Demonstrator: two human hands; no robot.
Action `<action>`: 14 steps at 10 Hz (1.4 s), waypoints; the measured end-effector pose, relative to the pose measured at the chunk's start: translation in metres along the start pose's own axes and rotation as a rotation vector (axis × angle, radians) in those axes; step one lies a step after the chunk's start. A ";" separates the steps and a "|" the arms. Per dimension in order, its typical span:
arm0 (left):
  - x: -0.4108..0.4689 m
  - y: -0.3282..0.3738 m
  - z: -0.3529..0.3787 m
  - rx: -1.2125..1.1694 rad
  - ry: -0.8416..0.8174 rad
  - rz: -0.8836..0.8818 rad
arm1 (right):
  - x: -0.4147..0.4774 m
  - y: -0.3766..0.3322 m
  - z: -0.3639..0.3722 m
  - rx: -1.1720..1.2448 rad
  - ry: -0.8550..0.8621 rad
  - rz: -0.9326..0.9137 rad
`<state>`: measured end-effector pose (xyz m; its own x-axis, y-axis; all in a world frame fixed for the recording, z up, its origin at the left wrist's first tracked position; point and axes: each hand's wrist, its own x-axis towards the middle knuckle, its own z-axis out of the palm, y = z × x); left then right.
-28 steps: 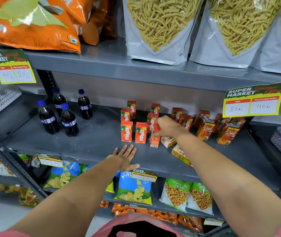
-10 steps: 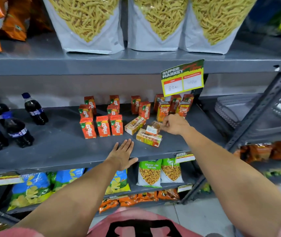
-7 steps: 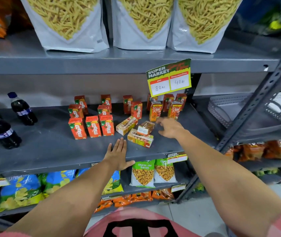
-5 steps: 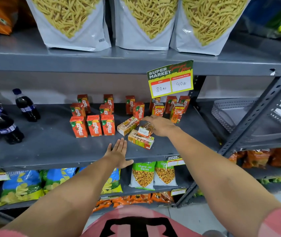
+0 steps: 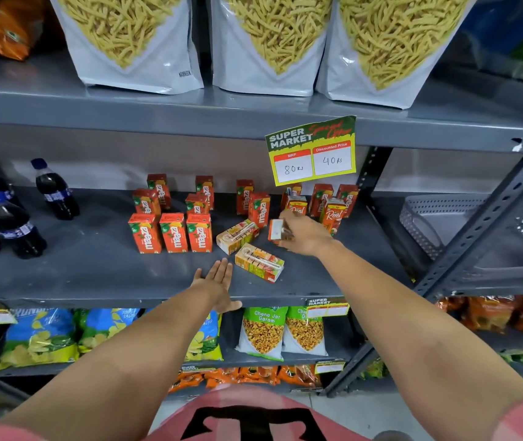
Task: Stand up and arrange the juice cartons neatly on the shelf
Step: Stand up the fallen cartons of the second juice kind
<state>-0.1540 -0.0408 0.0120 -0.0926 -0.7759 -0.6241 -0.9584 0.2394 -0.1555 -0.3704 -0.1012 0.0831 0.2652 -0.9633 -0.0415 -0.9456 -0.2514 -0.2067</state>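
Observation:
Small orange juice cartons stand on the grey middle shelf (image 5: 94,268): a front row of three (image 5: 174,232) with several more behind (image 5: 203,192). Two cartons lie on their sides, one (image 5: 238,235) behind the other (image 5: 260,262). My right hand (image 5: 304,235) is shut on a small carton (image 5: 276,230), tilted just above the shelf. A group of "Real" cartons (image 5: 333,214) stands behind that hand. My left hand (image 5: 217,281) lies flat and open on the shelf's front edge, holding nothing.
Dark cola bottles (image 5: 15,227) stand at the shelf's left. A yellow price tag (image 5: 312,151) hangs from the shelf above, which carries large snack bags (image 5: 269,43). A grey perforated basket (image 5: 428,218) sits in the bay to the right, past an angled steel post (image 5: 489,224).
My right hand moved from the "Real" cartons to the fallen ones, closed on a small carton and lifted it. My left hand stayed flat on the shelf edge. The view shifted.

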 end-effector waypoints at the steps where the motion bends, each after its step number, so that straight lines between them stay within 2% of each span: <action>1: 0.001 -0.001 0.001 0.000 0.001 -0.007 | 0.000 0.004 0.001 0.061 0.120 0.149; 2: 0.003 -0.001 0.001 -0.002 -0.001 -0.012 | 0.000 0.006 0.005 0.224 0.271 0.326; 3: 0.003 -0.001 0.000 -0.004 -0.005 -0.013 | 0.001 0.005 0.006 0.286 0.299 0.380; 7: -0.003 0.001 -0.002 0.008 -0.023 -0.010 | 0.013 -0.007 -0.019 0.188 0.248 0.440; 10: -0.007 0.002 -0.005 0.016 -0.026 -0.009 | 0.019 0.001 -0.033 0.084 0.027 0.258; 12: -0.008 0.003 -0.005 0.025 -0.026 -0.013 | 0.018 0.013 -0.033 0.119 -0.032 0.055; 14: -0.008 0.002 -0.005 0.022 -0.025 -0.011 | 0.019 0.021 -0.031 0.118 -0.069 0.014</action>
<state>-0.1571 -0.0375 0.0205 -0.0746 -0.7637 -0.6413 -0.9532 0.2435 -0.1791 -0.3908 -0.1273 0.1084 0.2682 -0.9568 -0.1120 -0.9215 -0.2209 -0.3194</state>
